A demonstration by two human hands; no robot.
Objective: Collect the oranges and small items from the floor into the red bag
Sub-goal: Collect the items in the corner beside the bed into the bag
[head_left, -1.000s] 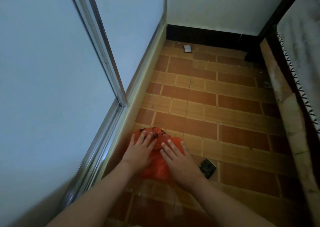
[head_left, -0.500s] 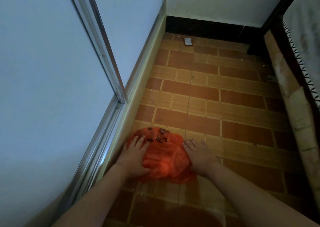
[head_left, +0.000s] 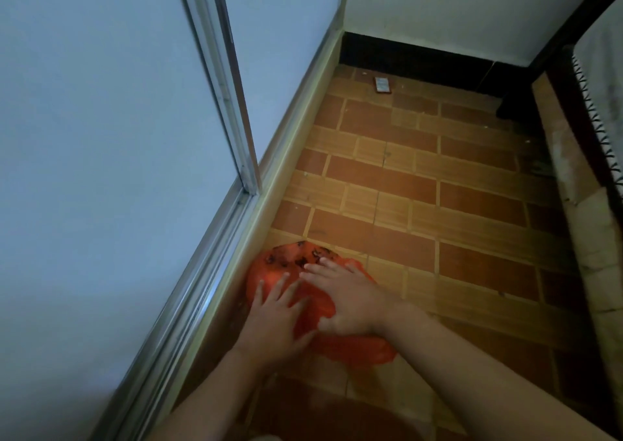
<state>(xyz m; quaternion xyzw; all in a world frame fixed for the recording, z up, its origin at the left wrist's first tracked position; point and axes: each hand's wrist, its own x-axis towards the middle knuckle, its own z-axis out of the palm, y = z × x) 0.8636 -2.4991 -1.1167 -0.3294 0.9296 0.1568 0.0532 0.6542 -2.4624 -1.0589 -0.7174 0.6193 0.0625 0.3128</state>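
The red plastic bag point(head_left: 281, 267) lies crumpled on the tiled floor against the base of the sliding door, with dark print on its far part. My left hand point(head_left: 273, 319) rests flat on its near left side, fingers spread. My right hand point(head_left: 350, 299) lies flat across the middle of the bag, fingers pointing left and apart. Neither hand grips anything. Far off by the black skirting lies a small flat packet point(head_left: 382, 85). No oranges are in view.
A sliding door with a metal frame point(head_left: 236, 130) and its track point(head_left: 215, 265) runs along the left. A bed edge with a dark frame point(head_left: 573, 144) borders the right. Brown brick-pattern tiles point(head_left: 421, 204) stretch ahead to the wall.
My right hand has moved from the bag's right side onto its top. The bag has bunched up closer to the door. The dark packet seen a second ago is out of sight.
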